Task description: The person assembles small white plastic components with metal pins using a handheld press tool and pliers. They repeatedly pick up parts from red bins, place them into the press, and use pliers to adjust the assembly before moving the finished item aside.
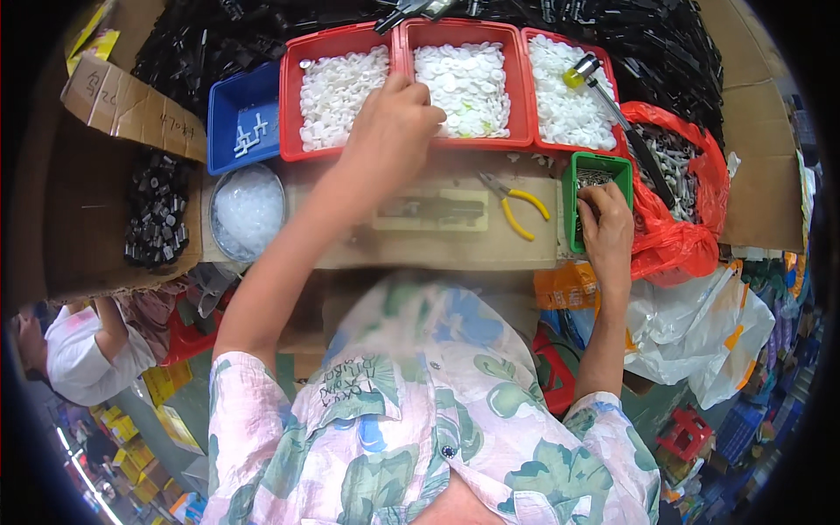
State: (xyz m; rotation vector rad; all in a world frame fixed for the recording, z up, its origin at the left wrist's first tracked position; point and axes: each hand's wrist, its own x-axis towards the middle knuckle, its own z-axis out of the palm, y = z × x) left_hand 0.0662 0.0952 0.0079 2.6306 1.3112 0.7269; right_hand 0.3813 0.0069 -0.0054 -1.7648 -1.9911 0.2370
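Head view, looking down over a floral shirt (420, 420) to a cluttered workbench (455, 249). Left hand (392, 122) extended forward to the row of red bins, fingers curled at the divider between the first red bin (293, 105) and the middle red bin (516, 87), both filled with small white plastic parts (464, 83); whether anything is pinched between the fingertips, impossible to tell. Right hand (605, 223) resting at the near edge of a small green bin (569, 188), fingertips dipped inside among dark small parts; grip contents hidden. Third red bin (612, 96) further right, also with white parts, a yellow-capped tool (577, 72) lying across it. Yellow-handled pliers (518, 206) on the bench between the two hands, just left of the green bin. Blue bin (229, 114) left of the red row; round tub (249, 210) of clear pieces just below it. Red bag (682, 236) of metal screws right of the green bin. Cardboard box (114, 219) with black parts at far left. Another person (83, 350) in white at lower left.
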